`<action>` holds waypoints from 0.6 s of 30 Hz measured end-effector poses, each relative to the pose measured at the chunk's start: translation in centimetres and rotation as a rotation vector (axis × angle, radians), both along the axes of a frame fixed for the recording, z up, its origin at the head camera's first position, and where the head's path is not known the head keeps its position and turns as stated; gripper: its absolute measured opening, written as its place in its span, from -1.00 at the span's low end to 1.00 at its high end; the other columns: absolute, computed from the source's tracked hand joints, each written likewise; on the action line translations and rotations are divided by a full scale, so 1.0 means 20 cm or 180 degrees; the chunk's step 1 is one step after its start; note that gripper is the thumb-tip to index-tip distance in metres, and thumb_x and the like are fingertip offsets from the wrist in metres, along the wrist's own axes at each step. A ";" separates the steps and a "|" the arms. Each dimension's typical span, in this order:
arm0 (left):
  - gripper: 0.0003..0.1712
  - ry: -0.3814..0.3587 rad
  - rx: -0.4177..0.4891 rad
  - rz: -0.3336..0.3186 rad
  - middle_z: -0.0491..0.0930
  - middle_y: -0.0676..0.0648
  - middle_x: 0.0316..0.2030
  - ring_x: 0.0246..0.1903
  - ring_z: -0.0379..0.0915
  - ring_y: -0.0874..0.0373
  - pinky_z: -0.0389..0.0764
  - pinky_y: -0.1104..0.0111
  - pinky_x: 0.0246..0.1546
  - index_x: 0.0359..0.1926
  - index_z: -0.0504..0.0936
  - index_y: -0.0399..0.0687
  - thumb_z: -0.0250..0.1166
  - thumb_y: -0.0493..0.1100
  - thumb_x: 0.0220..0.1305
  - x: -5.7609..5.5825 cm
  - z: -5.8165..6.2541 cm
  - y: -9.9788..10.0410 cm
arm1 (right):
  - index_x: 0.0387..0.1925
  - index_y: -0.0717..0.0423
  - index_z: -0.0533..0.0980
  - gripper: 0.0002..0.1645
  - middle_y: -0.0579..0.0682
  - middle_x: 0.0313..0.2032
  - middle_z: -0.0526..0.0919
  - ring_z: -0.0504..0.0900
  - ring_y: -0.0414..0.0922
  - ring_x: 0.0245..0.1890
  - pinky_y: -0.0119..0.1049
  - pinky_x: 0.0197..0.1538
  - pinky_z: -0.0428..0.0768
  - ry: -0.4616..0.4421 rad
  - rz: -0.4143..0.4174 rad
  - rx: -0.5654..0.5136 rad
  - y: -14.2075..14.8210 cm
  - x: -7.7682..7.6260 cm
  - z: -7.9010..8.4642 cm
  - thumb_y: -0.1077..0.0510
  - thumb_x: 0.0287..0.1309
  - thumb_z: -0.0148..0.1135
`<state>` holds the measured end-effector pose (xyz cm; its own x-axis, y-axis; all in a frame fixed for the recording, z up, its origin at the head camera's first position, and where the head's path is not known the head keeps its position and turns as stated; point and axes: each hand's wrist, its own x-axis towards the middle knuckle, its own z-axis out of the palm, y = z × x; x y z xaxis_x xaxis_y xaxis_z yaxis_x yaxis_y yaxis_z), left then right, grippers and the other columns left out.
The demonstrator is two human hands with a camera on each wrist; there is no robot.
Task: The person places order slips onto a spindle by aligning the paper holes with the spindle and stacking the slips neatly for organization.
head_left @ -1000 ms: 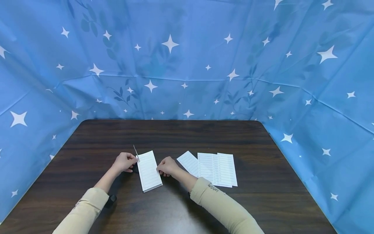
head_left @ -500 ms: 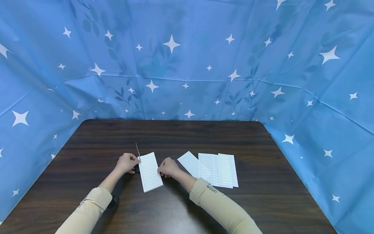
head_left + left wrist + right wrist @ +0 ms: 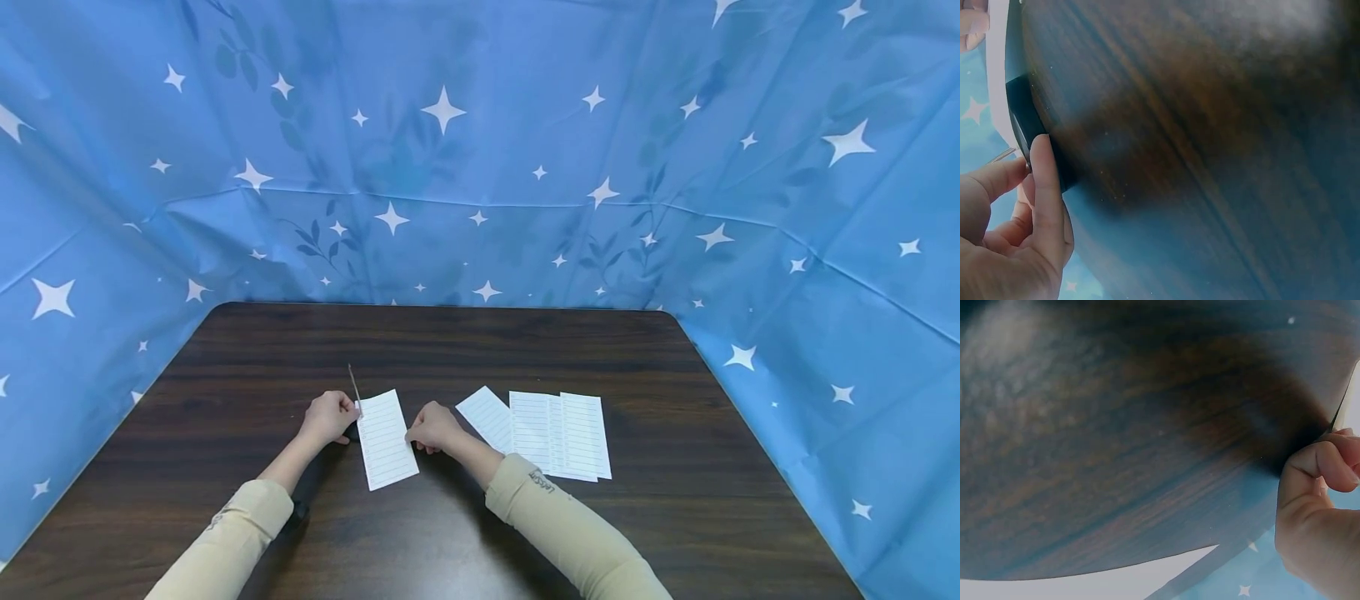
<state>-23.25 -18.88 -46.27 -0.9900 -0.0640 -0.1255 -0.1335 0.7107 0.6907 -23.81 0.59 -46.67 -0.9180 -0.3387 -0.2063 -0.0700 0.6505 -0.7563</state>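
A white lined paper stack [image 3: 387, 443] is held at a slant left of the table's middle. My left hand [image 3: 327, 417] pinches a black binder clip [image 3: 1027, 112] at the stack's upper left edge, thumb and fingers on its two sides. One thin clip handle [image 3: 352, 381] sticks up past the fingertips in the head view. In the left wrist view the clip's dark body lies along the white paper. My right hand [image 3: 435, 426] pinches the stack's right edge with curled fingers; the right wrist view shows little of the paper there.
To the right, several lined sheets [image 3: 585, 433] lie partly overlapping on the dark wooden table [image 3: 480, 350]. The leftmost sheet [image 3: 486, 414] is tilted and partly hidden by the right forearm. A blue starry cloth [image 3: 480, 150] hangs behind the far table edge.
The view has shifted slightly. The stack's near edge, whose thickness showed earlier, now looks thinner. Both hands keep their hold with little movement, and the loose sheets lie as before.
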 end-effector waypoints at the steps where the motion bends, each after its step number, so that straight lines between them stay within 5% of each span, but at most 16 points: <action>1: -0.88 -0.0010 0.0000 0.0005 0.40 -0.07 -0.63 -0.71 0.50 0.20 0.66 0.37 -0.65 -0.40 0.46 -0.35 0.15 -0.34 0.24 0.00 0.00 0.00 | -0.79 0.25 0.52 -0.68 -0.15 -0.90 0.32 0.25 -0.28 -0.89 -0.53 -0.79 0.25 0.0011 0.0010 0.0010 0.00 0.00 0.00 0.29 0.01 0.25; 11: -0.68 -0.0343 0.0346 -0.0133 0.23 -0.17 -0.45 -0.60 0.39 0.08 0.67 0.32 -0.66 -0.03 0.17 -0.37 0.07 -0.30 0.33 -0.01 -0.01 -0.03 | -0.69 0.24 0.49 -0.75 -0.12 -0.85 0.36 0.30 -0.27 -0.85 -0.53 -0.74 0.28 -0.0199 0.0017 -0.0225 0.02 -0.01 0.01 0.29 0.04 0.27; 18: -0.56 -0.0500 0.0492 -0.0188 0.29 -0.24 -0.37 -0.58 0.35 0.10 0.67 0.33 -0.64 0.14 0.11 -0.37 0.02 -0.21 0.40 -0.01 -0.02 -0.06 | -0.69 0.15 0.44 -0.72 -0.13 -0.84 0.37 0.30 -0.28 -0.85 -0.53 -0.73 0.30 -0.0244 0.0060 -0.0269 0.03 0.00 0.00 0.29 0.06 0.27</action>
